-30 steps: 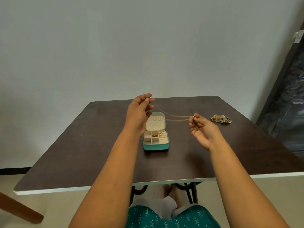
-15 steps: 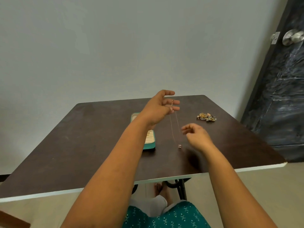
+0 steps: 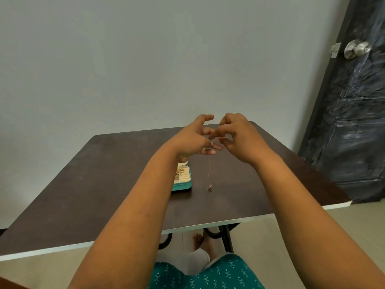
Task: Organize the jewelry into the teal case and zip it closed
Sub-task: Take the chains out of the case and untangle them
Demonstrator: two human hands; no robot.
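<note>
Where it hung apart, right hand (image 3: 239, 138) now seemingly pinches necklace (image 3: 209, 167).

A dark brown table (image 3: 87, 184) with a white edge is set against a plain pale wall (image 3: 145, 59). Black curved metal legs (image 3: 226, 236) are seen beneath it. At the right a dark door (image 3: 354, 122) is seen, fitted with a round silver knob (image 3: 356, 48) and a small metal latch plate (image 3: 335, 50). The floor (image 3: 333, 230) is laid with light beige tiles. A brown wooden piece (image 3: 6, 284) is cut off at the lower left corner.
</note>
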